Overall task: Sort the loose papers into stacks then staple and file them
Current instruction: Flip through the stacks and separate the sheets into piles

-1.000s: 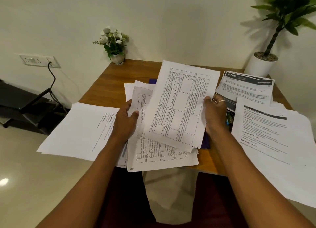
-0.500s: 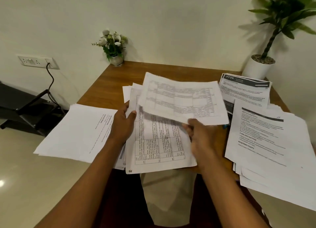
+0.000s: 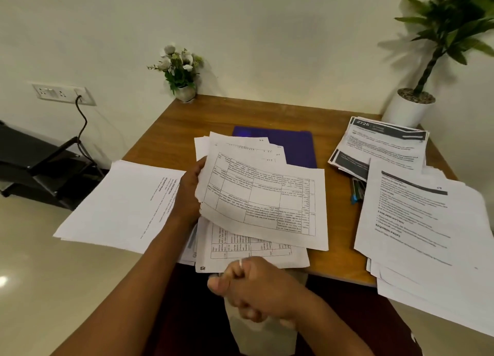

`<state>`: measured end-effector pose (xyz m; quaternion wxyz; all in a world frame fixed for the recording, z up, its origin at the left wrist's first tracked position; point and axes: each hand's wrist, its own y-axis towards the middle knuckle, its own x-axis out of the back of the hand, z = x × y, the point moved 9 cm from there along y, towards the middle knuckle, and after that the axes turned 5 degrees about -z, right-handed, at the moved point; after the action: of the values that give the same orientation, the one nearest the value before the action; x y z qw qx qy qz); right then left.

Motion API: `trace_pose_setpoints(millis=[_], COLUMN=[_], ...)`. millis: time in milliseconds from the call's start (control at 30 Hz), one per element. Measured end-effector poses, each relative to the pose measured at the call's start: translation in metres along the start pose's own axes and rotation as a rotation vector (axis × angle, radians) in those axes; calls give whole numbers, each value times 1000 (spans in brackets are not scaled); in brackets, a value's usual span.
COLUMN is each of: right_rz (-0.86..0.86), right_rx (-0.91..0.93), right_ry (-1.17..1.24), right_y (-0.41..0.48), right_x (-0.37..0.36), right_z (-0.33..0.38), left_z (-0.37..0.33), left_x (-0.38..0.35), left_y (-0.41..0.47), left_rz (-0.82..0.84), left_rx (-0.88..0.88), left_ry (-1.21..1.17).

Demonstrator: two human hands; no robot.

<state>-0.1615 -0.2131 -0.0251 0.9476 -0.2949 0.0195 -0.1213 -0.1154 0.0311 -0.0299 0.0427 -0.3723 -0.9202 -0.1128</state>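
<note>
Gripping light, floppy sheets [image 3: 264, 203] at left edge with left hand [image 3: 188, 195]; hanging right hand [image 3: 256, 289] loosely curled, empty; likely needing two-edge support.

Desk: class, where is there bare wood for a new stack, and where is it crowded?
Bare wood runs along the back of the desk, between the flower pot and the plant pot, behind the purple folder. The middle pile and right-hand stacks crowd the front.

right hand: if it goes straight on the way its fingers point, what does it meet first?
The right hand points forward and left. First in line looks to be the near edge of the gridded sheets overhanging the table front. It is blurred and depth is unclear: it may slide under them.
</note>
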Motion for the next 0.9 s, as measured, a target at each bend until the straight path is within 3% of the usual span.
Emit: trace_pose_setpoints(millis=[33,100,200,267,367,567,633,900], right_rz=[2,-175,-641,-780,-778,-615,-599,-544], right_rx=[120,329,482,500,465,358,357,327], right_ry=[-155,-361,-384,-388,-530,-773,-834,-846], right_y=[-2,2,12,32,72,128,138,147], right_x=[3,29,105,145,175,182,184,193], right_z=[14,43,78,87,99,109,109,98], left_z=[-7,-10,-4,3,5,5,6,1], left_x=[-1,0,3,1,2,3,1,-1], left_y=[-4,-9,-9,-8,-6,-5,-1,-1], left_rz=[-3,-49,-92,-79,-95,-55,-48,-62], left_rx=[-19,-17,-40,31,63,103,32,-72], left_ry=[18,78,195,121,47,29,87,141])
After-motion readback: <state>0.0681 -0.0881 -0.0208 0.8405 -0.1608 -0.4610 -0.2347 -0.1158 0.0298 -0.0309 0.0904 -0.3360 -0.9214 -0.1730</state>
